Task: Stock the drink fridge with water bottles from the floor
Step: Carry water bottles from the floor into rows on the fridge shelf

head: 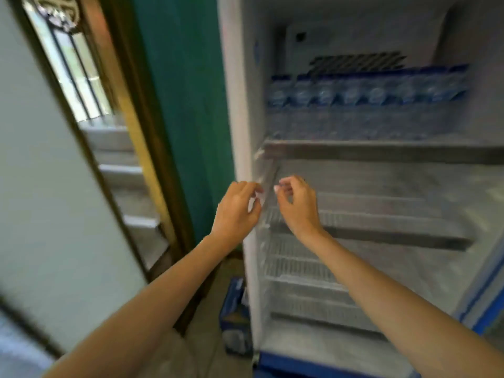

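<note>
At the left inner wall of the open fridge (237,110), two hands meet beside a narrow upright strip (270,184) just under the top shelf (381,151). The left hand (236,210) reaches in from outside the fridge's edge, its fingers curled towards the strip. The right hand (298,207) is inside the cabinet, its fingers also curled and its fingertips (278,186) close to the strip. Motion blur hides whether either hand pinches anything, so I cannot tell if they hold a part or only touch it. One row of water bottles (365,96) with blue caps stands upright along the back of the top shelf, about eight across, though the blur makes an exact count uncertain. Behind them is one dark vent grille (357,62) on the back wall. Below the hands are more wire shelves (354,222), at least two, one above the other. One blue pack of bottles (235,320) sits on the floor (207,336) just beside the fridge's left side. One teal wall (180,105) stands to the left of the fridge.
</note>
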{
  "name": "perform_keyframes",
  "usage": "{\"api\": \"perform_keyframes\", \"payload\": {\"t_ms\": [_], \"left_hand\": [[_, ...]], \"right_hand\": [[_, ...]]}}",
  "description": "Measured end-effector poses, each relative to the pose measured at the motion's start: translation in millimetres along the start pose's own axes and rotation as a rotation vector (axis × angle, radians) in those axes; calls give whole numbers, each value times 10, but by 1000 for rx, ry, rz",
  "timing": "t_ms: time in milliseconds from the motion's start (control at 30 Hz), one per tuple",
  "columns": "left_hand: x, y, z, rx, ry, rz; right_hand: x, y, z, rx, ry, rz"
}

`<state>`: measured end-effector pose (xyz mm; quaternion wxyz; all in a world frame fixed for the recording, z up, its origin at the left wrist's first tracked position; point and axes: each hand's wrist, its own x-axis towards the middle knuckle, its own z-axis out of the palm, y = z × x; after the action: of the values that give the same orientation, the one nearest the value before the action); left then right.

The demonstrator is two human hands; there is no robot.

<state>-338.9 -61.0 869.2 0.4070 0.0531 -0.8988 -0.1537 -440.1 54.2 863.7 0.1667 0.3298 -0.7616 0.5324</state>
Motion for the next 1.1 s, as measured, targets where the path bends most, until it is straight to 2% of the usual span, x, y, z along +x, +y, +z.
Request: {"api": "perform_keyframes", "payload": {"t_ms": [133,200,333,533,767,933,1100], "left_hand": [[-1206,-779,-401,76,-234,-319],[-1734,-1110,-562,89,-287,-500],[-2608,-1596,-802,125,-291,-898],[-3790,-2353,-782,251,-225,-1178],[-4852,-3044,-228,283,-270,-1370],[-5249,-3363,88,295,-316,-1375],[-5413,-3529,176,213,-437,-1386]], "right_hand": [[-886,-95,966,1,-301,129],[-1262,-113,1362,1,-445,203],[-1870,-100,2100,-46,-722,295],[-2785,150,3454,-40,-1027,352],[-3810,561,4822,77,-1247,525],[-4044,675,5577,209,-1221,602],[-4173,692,5866,313,-1172,674]]}}
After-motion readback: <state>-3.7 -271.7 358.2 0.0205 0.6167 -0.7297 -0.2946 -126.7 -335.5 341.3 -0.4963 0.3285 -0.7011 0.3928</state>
